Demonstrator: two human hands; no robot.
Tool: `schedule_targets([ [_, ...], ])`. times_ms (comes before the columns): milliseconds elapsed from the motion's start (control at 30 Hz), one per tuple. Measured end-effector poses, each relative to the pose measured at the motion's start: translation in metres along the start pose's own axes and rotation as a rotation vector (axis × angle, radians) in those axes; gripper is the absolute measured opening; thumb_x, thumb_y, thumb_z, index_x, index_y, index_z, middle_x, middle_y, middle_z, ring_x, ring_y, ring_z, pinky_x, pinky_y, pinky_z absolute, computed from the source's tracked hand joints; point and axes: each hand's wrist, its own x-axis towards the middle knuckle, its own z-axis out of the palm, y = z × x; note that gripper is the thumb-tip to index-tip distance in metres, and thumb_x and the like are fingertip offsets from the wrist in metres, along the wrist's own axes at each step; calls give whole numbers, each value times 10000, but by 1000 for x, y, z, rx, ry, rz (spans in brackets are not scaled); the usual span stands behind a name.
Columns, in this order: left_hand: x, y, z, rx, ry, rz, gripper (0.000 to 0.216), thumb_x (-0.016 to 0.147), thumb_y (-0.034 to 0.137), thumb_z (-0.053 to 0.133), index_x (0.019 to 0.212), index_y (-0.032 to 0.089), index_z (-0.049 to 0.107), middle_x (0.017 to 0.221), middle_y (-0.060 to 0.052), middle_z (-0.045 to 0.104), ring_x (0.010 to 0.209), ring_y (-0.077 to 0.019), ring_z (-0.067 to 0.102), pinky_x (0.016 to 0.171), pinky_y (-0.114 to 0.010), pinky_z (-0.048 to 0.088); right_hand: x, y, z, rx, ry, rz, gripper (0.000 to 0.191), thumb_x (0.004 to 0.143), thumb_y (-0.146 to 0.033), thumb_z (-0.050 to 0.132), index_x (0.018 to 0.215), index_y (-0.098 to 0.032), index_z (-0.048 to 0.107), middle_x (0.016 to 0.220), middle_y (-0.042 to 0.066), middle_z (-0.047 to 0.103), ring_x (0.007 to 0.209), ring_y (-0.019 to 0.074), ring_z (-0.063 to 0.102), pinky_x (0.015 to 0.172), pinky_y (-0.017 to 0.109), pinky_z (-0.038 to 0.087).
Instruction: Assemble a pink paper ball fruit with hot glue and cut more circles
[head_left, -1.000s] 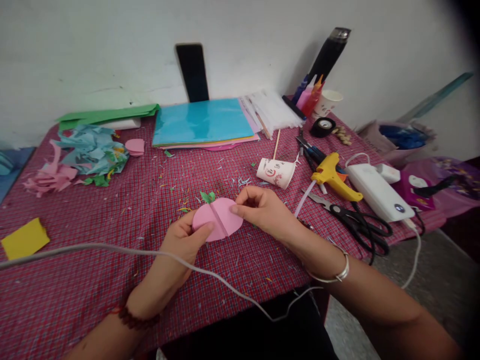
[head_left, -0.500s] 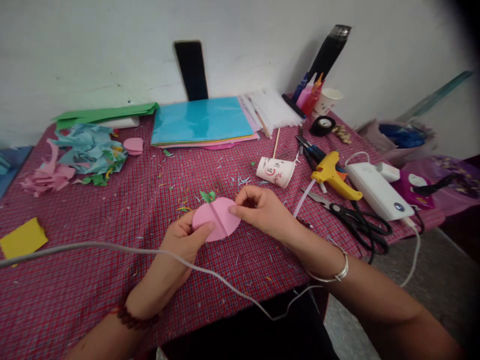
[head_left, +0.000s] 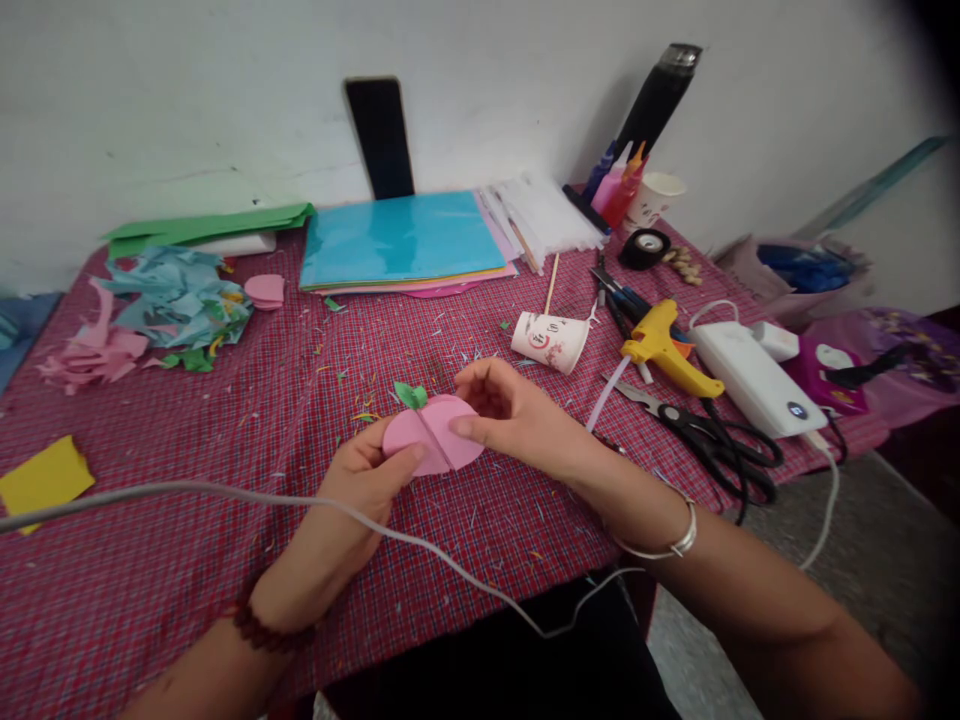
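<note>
Both my hands hold a round pink paper piece (head_left: 427, 437) with a fold down its middle and small green paper leaves (head_left: 411, 395) at its top, just above the red checked tablecloth (head_left: 225, 420). My left hand (head_left: 360, 495) grips its lower left edge, thumb pressed on the face. My right hand (head_left: 517, 415) pinches its right edge with curled fingers. A silver bangle is on my right wrist and a dark bead bracelet on my left.
A grey cable (head_left: 225, 497) crosses in front of my arms. To the right lie a tipped paper cup (head_left: 551, 340), a yellow glue gun (head_left: 664, 345), black scissors (head_left: 712, 440) and a white power bank (head_left: 754, 380). Coloured paper sheets (head_left: 401, 240) and paper scraps (head_left: 165, 305) lie behind.
The pink piece has tilted a little, so the green leaves show more at its top. My right fingers have shifted slightly along its right edge.
</note>
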Motion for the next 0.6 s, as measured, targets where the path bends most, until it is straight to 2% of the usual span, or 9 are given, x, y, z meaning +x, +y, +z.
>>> schedule_targets([
  [67,0,1,1,13,0,2,223,694,208,760,916,197,752,871,-43,752,820,-187,675,825,-337,537,0,0,1,85,-99,58,350,704,-295,752,956,-192,532,872,-3,572,776,129,535,716,285,451],
  [133,0,2,1,31,2,8,194,681,210,763,874,196,752,827,-35,744,793,-183,669,811,-333,536,0,-1,1,103,-137,80,298,713,-297,750,908,-183,556,827,-14,571,738,118,523,679,271,438],
  [267,-1,3,2,62,-7,13,144,671,213,761,813,199,742,746,-11,720,705,-159,643,741,-304,533,0,0,3,70,-122,83,254,719,-292,749,839,-177,556,738,-35,533,657,102,484,600,256,392],
  [600,-3,-2,-3,98,-66,2,147,713,201,736,860,195,724,799,4,720,755,-130,630,774,-262,497,-1,2,9,-115,-75,30,158,743,-257,657,723,-177,522,645,-60,459,590,87,424,538,240,336],
])
